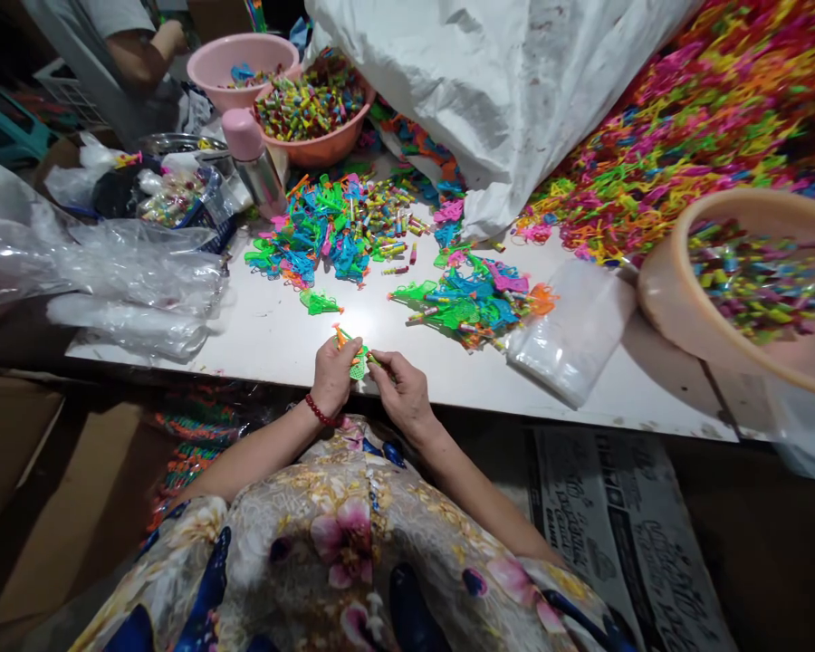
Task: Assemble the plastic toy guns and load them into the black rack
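Note:
My left hand and my right hand meet at the near edge of the white table, both pinching one small green plastic toy piece with an orange bit at its top. A red bead bracelet circles my left wrist. Just beyond my hands lies a single green toy piece. Farther out sit two heaps of bright plastic toy pieces, one at centre left and one at centre right.
A stack of small clear bags lies right of the heaps. Basins of coloured tubes stand at right and at the back, beside a pink-capped bottle. A white sack spills toys. Another person's arm shows far left.

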A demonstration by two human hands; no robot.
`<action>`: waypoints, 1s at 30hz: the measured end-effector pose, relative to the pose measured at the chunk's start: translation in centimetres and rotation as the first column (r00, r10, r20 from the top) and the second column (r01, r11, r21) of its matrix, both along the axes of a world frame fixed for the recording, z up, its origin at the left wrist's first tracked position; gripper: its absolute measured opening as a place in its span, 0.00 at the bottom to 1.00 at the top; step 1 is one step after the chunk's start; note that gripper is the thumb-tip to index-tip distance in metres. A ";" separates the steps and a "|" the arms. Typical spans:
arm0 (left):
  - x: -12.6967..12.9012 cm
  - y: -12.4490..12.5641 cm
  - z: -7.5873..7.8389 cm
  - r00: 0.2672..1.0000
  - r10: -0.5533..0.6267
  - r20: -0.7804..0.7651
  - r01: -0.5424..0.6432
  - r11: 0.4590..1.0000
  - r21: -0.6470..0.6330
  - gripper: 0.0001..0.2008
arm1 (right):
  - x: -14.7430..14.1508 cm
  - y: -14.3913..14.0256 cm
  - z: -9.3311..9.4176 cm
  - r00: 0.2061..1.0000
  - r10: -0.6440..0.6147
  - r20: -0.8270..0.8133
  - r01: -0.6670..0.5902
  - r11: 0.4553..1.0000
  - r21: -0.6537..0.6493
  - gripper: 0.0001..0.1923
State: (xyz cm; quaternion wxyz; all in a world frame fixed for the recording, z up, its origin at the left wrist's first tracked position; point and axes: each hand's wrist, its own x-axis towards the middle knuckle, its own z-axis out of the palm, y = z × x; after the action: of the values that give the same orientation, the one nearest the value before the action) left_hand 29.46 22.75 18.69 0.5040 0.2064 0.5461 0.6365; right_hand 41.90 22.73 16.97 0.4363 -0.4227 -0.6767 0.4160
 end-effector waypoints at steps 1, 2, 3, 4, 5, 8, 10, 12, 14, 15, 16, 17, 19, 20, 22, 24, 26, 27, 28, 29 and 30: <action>0.1 0.0 0.0 1.000 0.005 0.014 -0.005 1.000 -0.004 0.22 | -0.1 0.0 0.0 1.000 0.013 0.001 -0.013 1.000 -0.007 0.13; 0.3 0.0 0.0 1.000 -0.009 0.022 0.009 1.000 -0.014 0.23 | 0.1 0.2 0.0 1.000 0.026 0.005 -0.026 1.000 -0.008 0.13; 0.3 0.0 0.0 0.999 -0.044 0.023 0.045 0.999 -0.027 0.23 | 0.4 0.5 0.1 0.999 0.032 0.012 -0.032 0.999 0.001 0.13; 0.3 0.0 0.0 0.996 -0.090 0.022 0.091 0.995 -0.041 0.24 | 1.0 1.0 0.2 0.999 0.021 0.026 -0.021 1.000 0.022 0.13; 0.1 0.1 0.0 0.989 -0.144 0.017 0.144 0.988 -0.049 0.24 | 1.8 1.8 0.5 0.999 -0.014 0.047 0.011 0.998 0.057 0.13; -1.8 1.1 -0.1 0.962 -0.192 -0.194 0.188 0.981 -0.037 0.21 | 5.0 5.2 1.6 0.948 -0.277 0.158 0.231 0.938 0.260 0.15; -4.1 2.4 -0.2 0.839 -0.110 -0.533 0.127 0.992 -0.004 0.10 | 6.6 8.2 2.3 0.845 -0.465 0.266 0.326 0.841 0.432 0.17; -6.6 4.0 -0.3 0.551 -0.063 -0.832 0.129 0.992 0.010 0.11 | 6.8 11.2 2.7 0.775 -0.509 0.374 0.271 0.803 0.532 0.18; -8.8 5.4 -0.5 0.258 -0.116 -0.959 0.205 0.977 -0.063 0.19 | 5.4 14.0 2.6 0.766 -0.400 0.503 0.096 0.845 0.525 0.18; -9.6 5.9 -0.6 0.145 -0.160 -0.976 0.230 0.965 -0.124 0.20 | 4.2 15.2 2.5 0.751 -0.320 0.578 -0.005 0.872 0.489 0.18; -10.1 6.3 -0.8 0.062 -0.206 -0.977 0.234 0.954 -0.186 0.18 | 3.0 16.4 2.2 0.714 -0.258 0.651 -0.077 0.895 0.439 0.18; -10.5 6.5 -0.9 0.010 -0.244 -0.970 0.219 0.947 -0.236 0.15 | 1.7 17.4 1.8 0.664 -0.217 0.715 -0.116 0.915 0.386 0.18; -11.0 6.5 -1.1 -0.010 -0.280 -0.960 0.163 0.947 -0.278 0.12 | -0.5 19.0 1.0 0.566 -0.172 0.806 -0.130 0.947 0.294 0.19; -11.1 6.4 -1.2 0.019 -0.277 -0.961 0.146 0.951 -0.271 0.13 | -1.4 19.6 0.6 0.533 -0.165 0.830 -0.120 0.956 0.267 0.19; -11.3 5.9 -1.3 0.155 -0.247 -0.957 0.144 0.964 -0.225 0.15 | -2.3 20.4 0.0 0.506 -0.164 0.847 -0.104 0.963 0.249 0.17; -11.2 5.4 -1.1 0.397 -0.200 -0.896 0.126 0.979 -0.162 0.10 | -2.6 20.7 -0.3 0.529 -0.184 0.828 -0.087 0.960 0.268 0.16; -10.9 4.8 -0.7 0.714 -0.126 -0.688 0.052 0.990 -0.127 0.10 | -2.5 20.3 -0.2 0.565 -0.203 0.800 -0.071 0.954 0.293 0.16; -10.7 4.6 -0.4 0.851 -0.083 -0.518 0.017 0.991 -0.132 0.12 | -2.4 19.8 0.1 0.599 -0.210 0.772 -0.060 0.951 0.305 0.15; -10.4 4.3 0.1 0.944 -0.048 -0.326 -0.001 0.989 -0.147 0.14 | -2.2 19.0 0.4 0.650 -0.209 0.731 -0.049 0.948 0.314 0.14; -10.1 4.0 0.5 0.989 -0.031 -0.143 0.008 0.987 -0.159 0.15 | -1.9 18.1 0.8 0.714 -0.196 0.672 -0.039 0.948 0.317 0.13; -9.8 3.7 0.9 0.999 -0.032 0.009 0.033 0.986 -0.162 0.16 | -1.6 16.9 1.1 0.785 -0.170 0.596 -0.029 0.950 0.310 0.11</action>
State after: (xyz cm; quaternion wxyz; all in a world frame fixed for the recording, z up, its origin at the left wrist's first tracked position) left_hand 19.70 26.48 19.64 0.5311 0.1717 0.5911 0.5823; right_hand 40.33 39.67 18.11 0.2667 -0.4883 -0.8207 0.1299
